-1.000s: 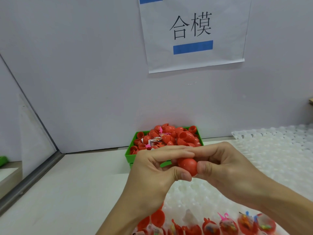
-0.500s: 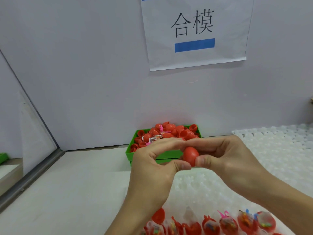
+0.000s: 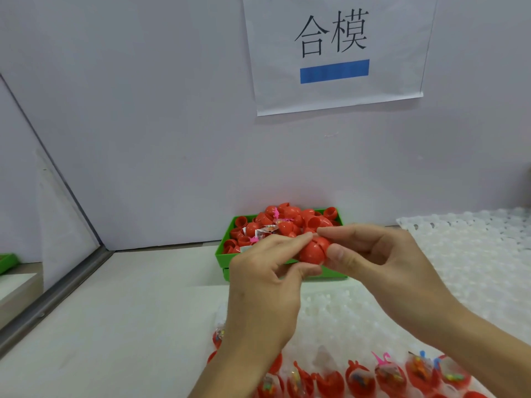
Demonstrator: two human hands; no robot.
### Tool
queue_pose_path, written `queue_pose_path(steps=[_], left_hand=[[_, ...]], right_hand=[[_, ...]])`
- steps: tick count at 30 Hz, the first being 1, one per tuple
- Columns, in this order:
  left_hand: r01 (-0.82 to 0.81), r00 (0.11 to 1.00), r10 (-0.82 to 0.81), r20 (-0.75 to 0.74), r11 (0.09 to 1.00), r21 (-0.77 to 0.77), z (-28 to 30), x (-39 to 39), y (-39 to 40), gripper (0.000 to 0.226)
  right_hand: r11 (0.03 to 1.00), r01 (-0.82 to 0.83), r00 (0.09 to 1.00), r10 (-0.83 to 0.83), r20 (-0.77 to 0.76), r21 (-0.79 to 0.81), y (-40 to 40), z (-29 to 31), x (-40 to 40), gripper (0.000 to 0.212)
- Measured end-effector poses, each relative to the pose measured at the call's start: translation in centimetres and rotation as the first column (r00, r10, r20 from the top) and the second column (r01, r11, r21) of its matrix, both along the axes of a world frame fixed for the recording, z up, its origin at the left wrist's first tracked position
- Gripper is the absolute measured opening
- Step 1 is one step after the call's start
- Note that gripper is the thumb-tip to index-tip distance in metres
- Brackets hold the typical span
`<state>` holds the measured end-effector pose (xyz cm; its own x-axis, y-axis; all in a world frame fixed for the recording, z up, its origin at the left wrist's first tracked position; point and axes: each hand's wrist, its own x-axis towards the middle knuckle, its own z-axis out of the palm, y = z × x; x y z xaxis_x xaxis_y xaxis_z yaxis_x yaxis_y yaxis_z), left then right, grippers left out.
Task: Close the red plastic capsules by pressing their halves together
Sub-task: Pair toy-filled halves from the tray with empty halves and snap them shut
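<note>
A red plastic capsule is held in the air between both hands, a seam showing across its top. My left hand pinches its left side with thumb and fingertips. My right hand pinches its right side, index finger on top and thumb below. Behind the hands, a green box is heaped with red capsule halves and small wrapped toys. Along the bottom edge, a row of open red capsule halves filled with small toys sits in a white tray.
A white dimpled plastic tray covers the table's right side and runs under the hands. A pale wall with a printed paper sign stands behind the box. A metal rail borders the table on the left.
Both hands rose slightly with the capsule and turned it. My left fingers shifted from wrapping over it to pinching its left side.
</note>
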<state>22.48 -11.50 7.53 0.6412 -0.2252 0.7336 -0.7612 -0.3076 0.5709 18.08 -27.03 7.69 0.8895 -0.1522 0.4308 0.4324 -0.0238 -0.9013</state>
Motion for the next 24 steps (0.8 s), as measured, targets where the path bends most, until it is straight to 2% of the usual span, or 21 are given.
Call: queue_pose_path(steps=[3,8,12,17,24], left_hand=[[0.052,0.985,-0.067,-0.158,0.994,-0.097,0.27,0.13,0.06,0.052],[0.158,0.939,-0.196,-0.282,0.975,-0.153,0.34,-0.08,0.06,0.042],[0.187,0.927,-0.229,-0.295,0.968,-0.164,0.34,-0.15,0.03,0.041],[0.173,0.933,-0.213,-0.292,0.973,-0.156,0.38,-0.05,0.04,0.037],[0.126,0.933,-0.181,-0.31,0.974,-0.19,0.33,-0.16,0.03,0.035]], right_hand=[[0.998,0.063,0.997,-0.063,0.034,-0.016,0.09,-0.01,0.16,0.025],[0.984,0.176,0.983,-0.176,0.049,-0.012,0.12,-0.16,0.26,0.021],[0.978,0.206,0.977,-0.204,0.064,-0.026,-0.03,-0.04,0.2,0.014],[0.973,0.202,0.978,-0.194,0.072,-0.109,-0.08,0.17,0.09,0.036],[0.973,0.19,0.981,-0.182,0.071,-0.134,0.12,0.49,-0.14,0.035]])
